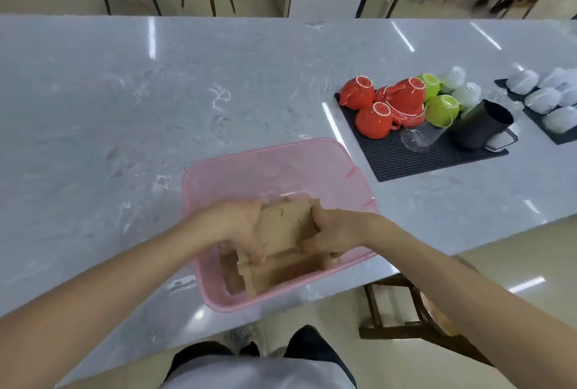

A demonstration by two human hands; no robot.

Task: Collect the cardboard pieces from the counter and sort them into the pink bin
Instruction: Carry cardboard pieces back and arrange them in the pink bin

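Note:
A translucent pink bin sits on the grey marble counter near its front edge. Brown cardboard pieces with cut slots lie stacked inside the bin. My left hand grips the stack's left side and my right hand grips its right side, both reaching down into the bin. More cardboard rests on the bin's floor under the held stack. I see no loose cardboard on the counter.
A black mat to the right holds upturned red cups, green cups, a glass and a black pitcher. White cups sit further right. A wooden stool stands below the counter's front edge.

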